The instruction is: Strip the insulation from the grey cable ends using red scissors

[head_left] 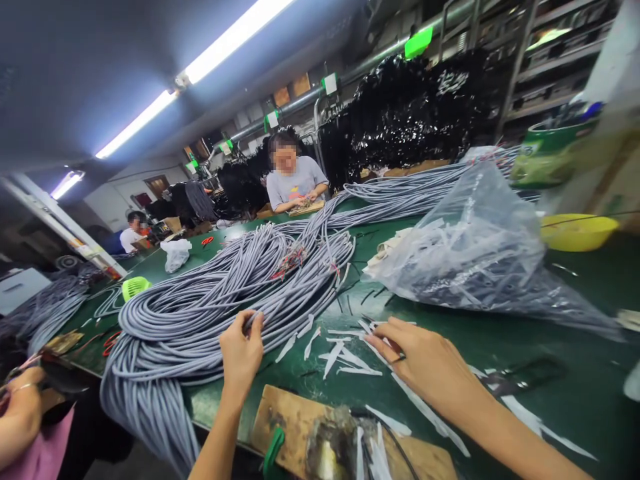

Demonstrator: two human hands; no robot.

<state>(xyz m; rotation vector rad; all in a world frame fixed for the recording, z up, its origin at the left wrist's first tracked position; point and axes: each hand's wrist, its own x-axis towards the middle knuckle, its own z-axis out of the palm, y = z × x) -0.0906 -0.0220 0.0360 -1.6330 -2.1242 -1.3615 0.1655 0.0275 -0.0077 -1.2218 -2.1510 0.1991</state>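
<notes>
My left hand is closed, its fingertips pinched together at the near edge of a large coil of grey cables; whatever sits in the pinch is hidden. To the right, my right hand reaches over thin white strips scattered on the green table. Its thumb and fingers are curled together among the strips, with a small dark object showing by the fingertips that I cannot make out. Below both hands lies a wooden board with a worn metal fixture on it.
A clear plastic bag of strips stands at right, near a yellow bowl and green container. Dark pliers lie beyond my right forearm. A co-worker sits across the table; another person's hand is at left.
</notes>
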